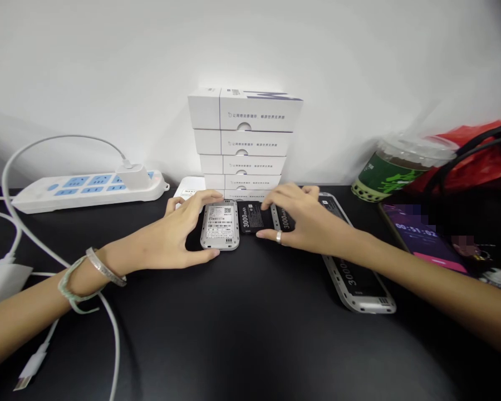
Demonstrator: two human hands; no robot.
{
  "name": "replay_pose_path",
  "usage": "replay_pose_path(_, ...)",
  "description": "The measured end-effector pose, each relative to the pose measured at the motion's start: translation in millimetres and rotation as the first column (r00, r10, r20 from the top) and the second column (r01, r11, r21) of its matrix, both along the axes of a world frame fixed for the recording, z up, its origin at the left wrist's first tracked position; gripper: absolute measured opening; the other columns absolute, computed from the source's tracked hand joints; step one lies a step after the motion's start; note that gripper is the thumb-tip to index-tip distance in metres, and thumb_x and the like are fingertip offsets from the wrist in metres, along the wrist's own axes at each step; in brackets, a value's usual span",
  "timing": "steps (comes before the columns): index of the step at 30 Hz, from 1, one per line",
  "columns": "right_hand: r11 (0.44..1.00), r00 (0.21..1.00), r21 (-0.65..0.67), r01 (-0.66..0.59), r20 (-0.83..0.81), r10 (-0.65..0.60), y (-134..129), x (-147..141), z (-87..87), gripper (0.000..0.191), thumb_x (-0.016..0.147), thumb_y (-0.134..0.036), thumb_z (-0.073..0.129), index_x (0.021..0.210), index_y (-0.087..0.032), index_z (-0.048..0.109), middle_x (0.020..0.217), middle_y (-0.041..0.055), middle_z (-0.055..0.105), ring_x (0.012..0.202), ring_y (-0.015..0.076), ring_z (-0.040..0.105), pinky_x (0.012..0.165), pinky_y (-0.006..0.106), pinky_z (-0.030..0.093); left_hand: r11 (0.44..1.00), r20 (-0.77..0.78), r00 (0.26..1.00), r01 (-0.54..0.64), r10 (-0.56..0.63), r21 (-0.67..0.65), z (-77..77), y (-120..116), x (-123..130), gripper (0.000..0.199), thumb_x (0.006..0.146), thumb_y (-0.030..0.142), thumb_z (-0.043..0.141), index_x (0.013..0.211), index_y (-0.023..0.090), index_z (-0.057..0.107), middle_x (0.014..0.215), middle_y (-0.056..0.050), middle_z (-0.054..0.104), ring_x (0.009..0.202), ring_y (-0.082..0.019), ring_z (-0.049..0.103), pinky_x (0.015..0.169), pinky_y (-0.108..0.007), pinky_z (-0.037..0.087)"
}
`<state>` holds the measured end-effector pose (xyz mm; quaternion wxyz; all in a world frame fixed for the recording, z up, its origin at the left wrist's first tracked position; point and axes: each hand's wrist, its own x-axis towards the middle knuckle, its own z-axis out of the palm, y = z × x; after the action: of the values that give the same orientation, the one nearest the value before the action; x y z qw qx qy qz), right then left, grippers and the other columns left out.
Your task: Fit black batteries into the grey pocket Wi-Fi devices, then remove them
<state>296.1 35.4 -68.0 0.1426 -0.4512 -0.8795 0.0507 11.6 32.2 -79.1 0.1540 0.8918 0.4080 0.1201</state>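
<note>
A small white electronic device [220,225] lies on the black table with its back off, its bare battery bay showing a printed label. My left hand [171,231] is closed around it, fingers at the far edge and thumb at the near edge. Just right of it, a flat black battery [251,217] marked 3000mAh is pinched at its right end by the thumb and index finger of my right hand [298,220]. Under and behind that hand sits another device with a black battery, partly hidden. Farther right, a similar device [361,278] holds its battery, crossed by my right forearm.
White boxes [256,117] are stacked against the wall, a white piece [190,186] beside them. Left are a power strip [87,189], a plugged-in charger [134,177] and loose white cables [116,334]. Right are a drink cup [390,170], a phone [421,234] showing a timer, and a red bag [480,147].
</note>
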Motion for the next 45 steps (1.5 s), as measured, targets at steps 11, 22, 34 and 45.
replay_pose_path(11,0.98,0.963,-0.138,0.145,0.247,-0.108,8.3,32.6,18.9,0.071,0.056,-0.067,0.085,0.102,-0.023,0.053,0.119,0.0151,0.06,0.113,0.0449,0.052,0.097,0.061,0.041,0.999,0.03,0.999,0.022,-0.023,0.042,-0.7,0.6,14.2,0.077,0.091,0.057,0.064,0.15,0.023,0.026,0.153,-0.015,0.042,0.142,-0.039,0.039,0.121,-0.063,0.019)
replay_pose_path(22,0.982,0.991,-0.189,-0.018,0.125,0.042,-58.6,16.9,19.1,0.081,0.059,-0.062,0.087,0.123,-0.023,0.057,0.124,0.0139,0.065,0.116,0.0423,0.056,0.103,0.062,0.038,0.983,-0.107,0.989,0.118,-0.103,0.141,-5.0,9.2,46.7,0.065,0.101,0.055,0.053,0.152,0.02,0.031,0.153,-0.015,0.049,0.139,-0.036,0.046,0.12,-0.055,0.021)
replay_pose_path(34,0.958,0.989,-0.285,-0.023,0.135,0.064,-74.5,12.7,12.5,0.087,0.065,-0.065,0.085,0.129,-0.017,0.052,0.135,0.019,0.059,0.126,0.044,0.052,0.11,0.066,0.033,0.986,-0.094,0.986,0.146,-0.138,0.084,-4.8,8.7,50.9,0.066,0.102,0.047,0.05,0.157,0.019,0.026,0.158,-0.015,0.047,0.142,-0.035,0.046,0.12,-0.057,0.019)
replay_pose_path(45,0.908,0.996,-0.413,0.067,-0.023,-0.084,-70.2,1.7,5.5,0.089,0.043,-0.044,0.099,0.112,-0.022,0.047,0.12,0.0075,0.054,0.112,0.0336,0.052,0.1,0.053,0.044,0.998,0.109,0.992,0.056,-0.058,0.02,18.6,-45.2,28.3,0.065,0.09,0.059,0.07,0.144,0.033,0.045,0.148,-0.005,0.053,0.136,-0.032,0.051,0.115,-0.05,0.044)
